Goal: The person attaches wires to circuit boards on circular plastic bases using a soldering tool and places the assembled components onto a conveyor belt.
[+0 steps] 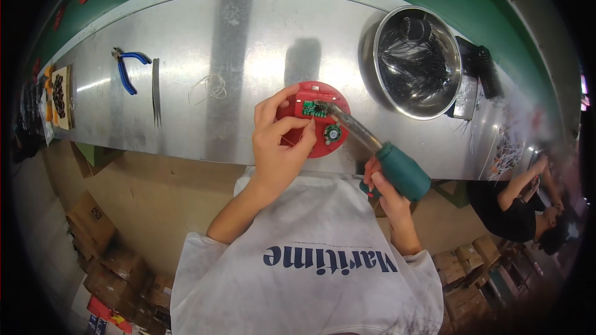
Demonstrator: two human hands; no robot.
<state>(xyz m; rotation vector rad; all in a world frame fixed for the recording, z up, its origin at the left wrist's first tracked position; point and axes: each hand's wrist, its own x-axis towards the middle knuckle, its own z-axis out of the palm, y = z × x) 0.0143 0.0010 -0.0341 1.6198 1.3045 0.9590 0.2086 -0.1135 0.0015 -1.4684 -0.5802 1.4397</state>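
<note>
On the metal bench before me lies a round red plastic housing [318, 147]. A green circuit board [308, 109] sits in it, with a small round speaker-like part [333, 133] below to the right. My left hand [276, 142] steadies the housing's left side with its upper fingers. Its thumb and index finger are pinched at the board's lower edge on what looks like a thin pale wire. My right hand [390, 195] grips a soldering iron [403, 170] with a thick green handle. The iron's metal shaft slants up left, and its tip meets the board's right part.
Blue-handled cutters [127, 71], dark tweezers [156, 93] and a loose coil of pale wire [214, 89] lie to the left. A steel bowl [377, 56] of black wires stands at the right, beside a black box [487, 71]. Another person [512, 211] works at far right.
</note>
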